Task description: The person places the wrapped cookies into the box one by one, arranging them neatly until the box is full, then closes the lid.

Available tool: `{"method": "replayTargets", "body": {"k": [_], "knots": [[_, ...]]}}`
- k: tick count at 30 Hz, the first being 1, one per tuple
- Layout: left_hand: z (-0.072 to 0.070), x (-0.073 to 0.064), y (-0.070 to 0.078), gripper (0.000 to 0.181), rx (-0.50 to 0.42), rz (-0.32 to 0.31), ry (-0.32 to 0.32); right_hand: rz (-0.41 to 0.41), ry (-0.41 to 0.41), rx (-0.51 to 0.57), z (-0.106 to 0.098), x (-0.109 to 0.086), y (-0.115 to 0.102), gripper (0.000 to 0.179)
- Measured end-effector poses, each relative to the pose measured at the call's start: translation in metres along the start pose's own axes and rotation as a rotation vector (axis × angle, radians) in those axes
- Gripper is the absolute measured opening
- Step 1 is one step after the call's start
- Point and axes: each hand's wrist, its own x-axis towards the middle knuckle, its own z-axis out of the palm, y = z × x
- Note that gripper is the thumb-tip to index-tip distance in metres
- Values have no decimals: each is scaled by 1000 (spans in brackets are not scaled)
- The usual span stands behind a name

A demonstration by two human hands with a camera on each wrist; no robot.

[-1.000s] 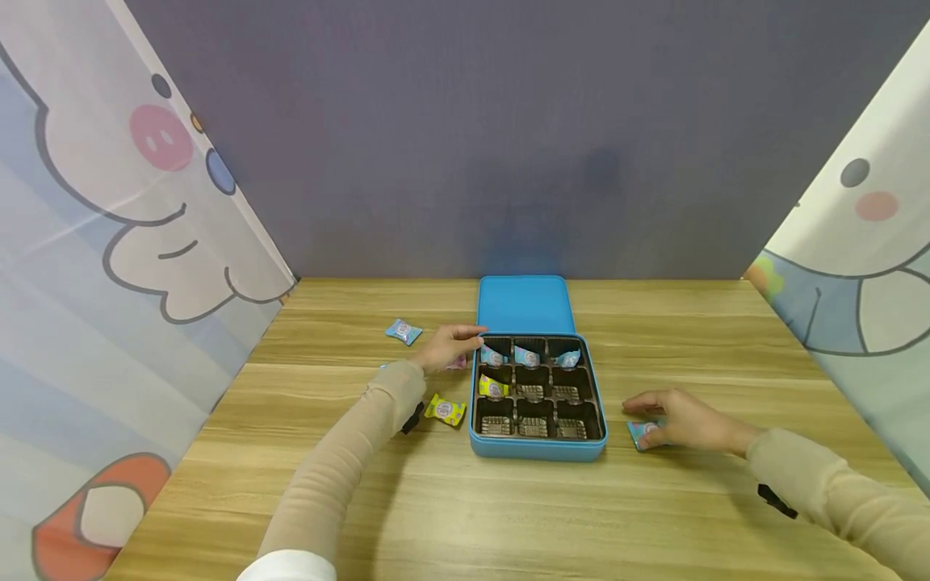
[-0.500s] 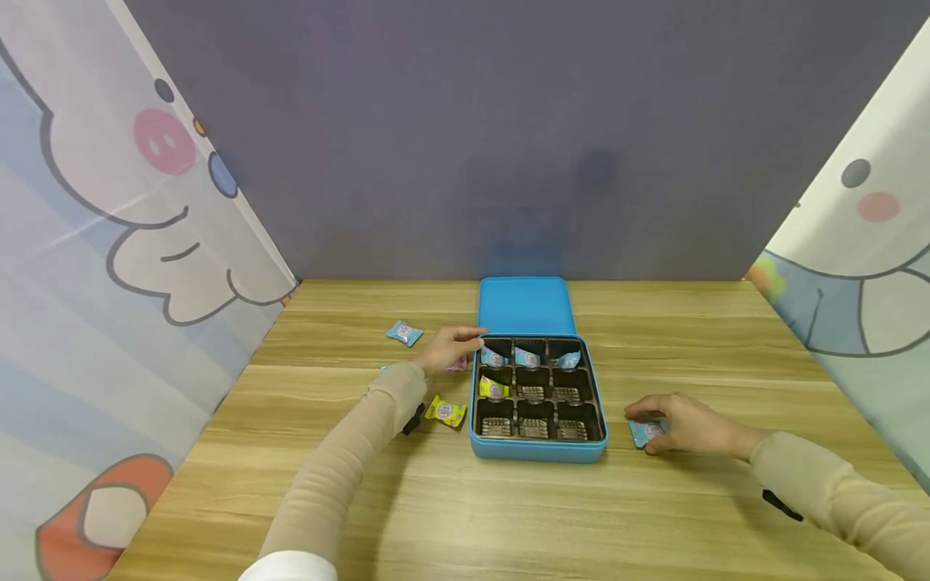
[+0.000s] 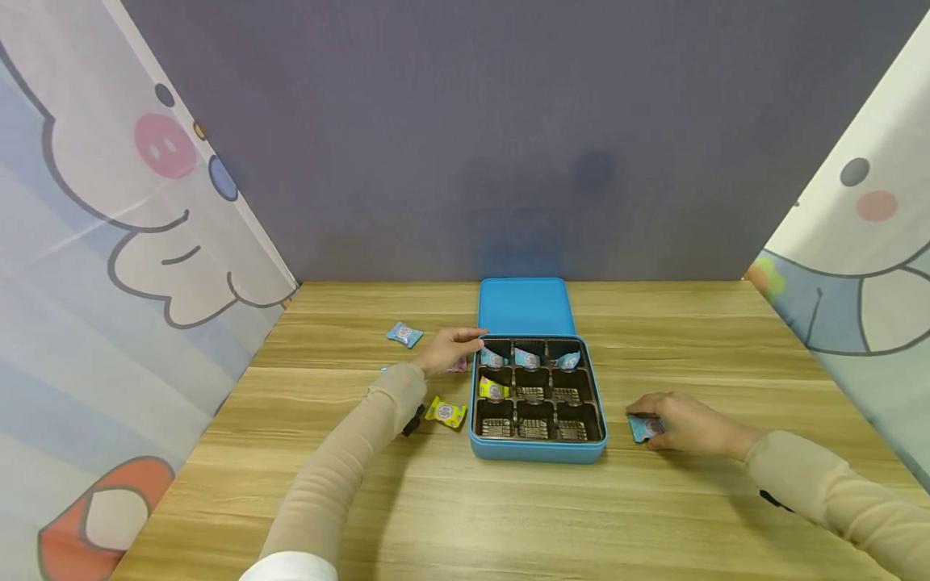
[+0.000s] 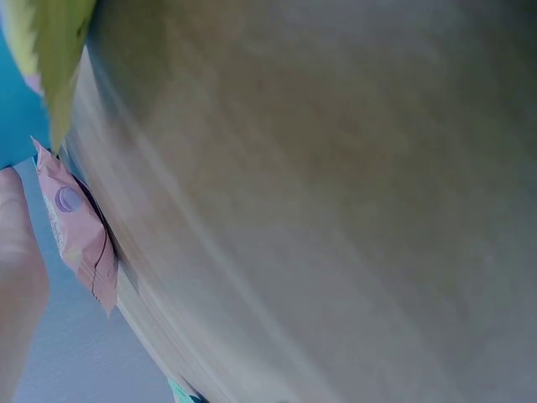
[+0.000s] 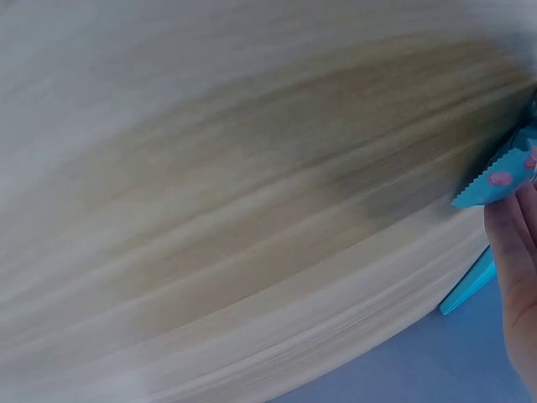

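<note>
The right hand (image 3: 689, 425) pinches a blue packet (image 3: 643, 427) on the worktop (image 3: 508, 524), just right of the box (image 3: 538, 451); its crimped end faces left, the long axis roughly left to right, the right part hidden by the hand. Lid (image 3: 526, 305) open on the far side, the box holds three small packets (image 3: 526, 357) across its far row and a yellow packet (image 3: 493, 389) middle-left. The left hand (image 3: 445, 351), fingers extended, rests on its far-left rim

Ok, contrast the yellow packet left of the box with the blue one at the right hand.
No hand holds the yellow packet; the right hand holds the blue packet. In the head view, the yellow packet shows whole, while the blue packet is partly covered. Both have printed wrappers.
</note>
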Motion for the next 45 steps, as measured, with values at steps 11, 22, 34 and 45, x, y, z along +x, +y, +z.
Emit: {"method": "replayTargets", "body": {"k": [11, 22, 34, 45], "knots": [[-1, 0, -1, 37, -5, -6, 0, 12, 20, -8, 1, 0, 2, 46], [-1, -2, 0, 40, 1, -5, -4, 78, 32, -5, 2, 0, 1, 46], [1, -1, 2, 39, -12, 6, 11, 98, 66, -9, 0, -2, -1, 41], [0, -2, 4, 40, -33, 6, -9, 104, 70, -5, 0, 0, 0, 41]]}}
